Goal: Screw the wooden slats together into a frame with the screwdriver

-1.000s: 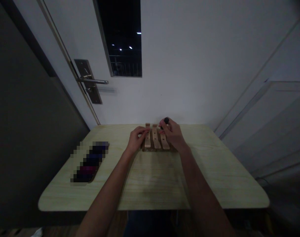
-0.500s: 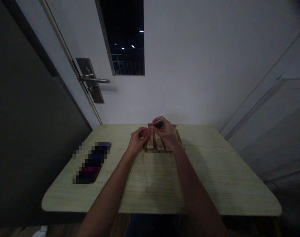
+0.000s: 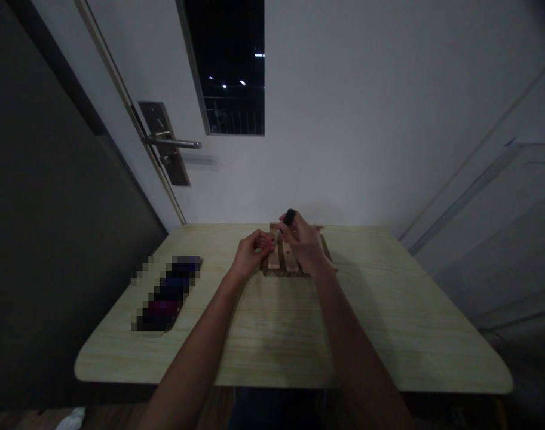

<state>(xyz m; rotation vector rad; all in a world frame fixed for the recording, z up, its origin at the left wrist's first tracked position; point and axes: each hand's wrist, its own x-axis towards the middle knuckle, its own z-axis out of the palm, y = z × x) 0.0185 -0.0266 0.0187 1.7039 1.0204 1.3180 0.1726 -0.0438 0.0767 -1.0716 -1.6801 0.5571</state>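
Note:
My right hand (image 3: 303,239) is closed round a screwdriver (image 3: 290,216) with a black handle and a thin pale shaft. The handle leans up and away, and its tip points down at a light wooden slat (image 3: 273,261). Close to that tip, the fingertips of my left hand (image 3: 252,249) are pinched over the slat; what they hold, if anything, is too small to make out. Under both hands lies a brown board (image 3: 284,274) with another wooden slat (image 3: 291,261) beside the first. My right hand and wrist hide much of the board's right side.
The board rests at the far edge of a pale wood-grain table (image 3: 272,334). Toward the left of the table is a dark, blurred-out phone-like object (image 3: 169,295). Behind the table stands a white door (image 3: 326,119) with a metal handle (image 3: 174,143) and a dark window.
The screwdriver has tilted from nearly flat to steeper, its handle now higher and its shaft showing, tip toward my left fingertips. My left hand has stayed nearly still.

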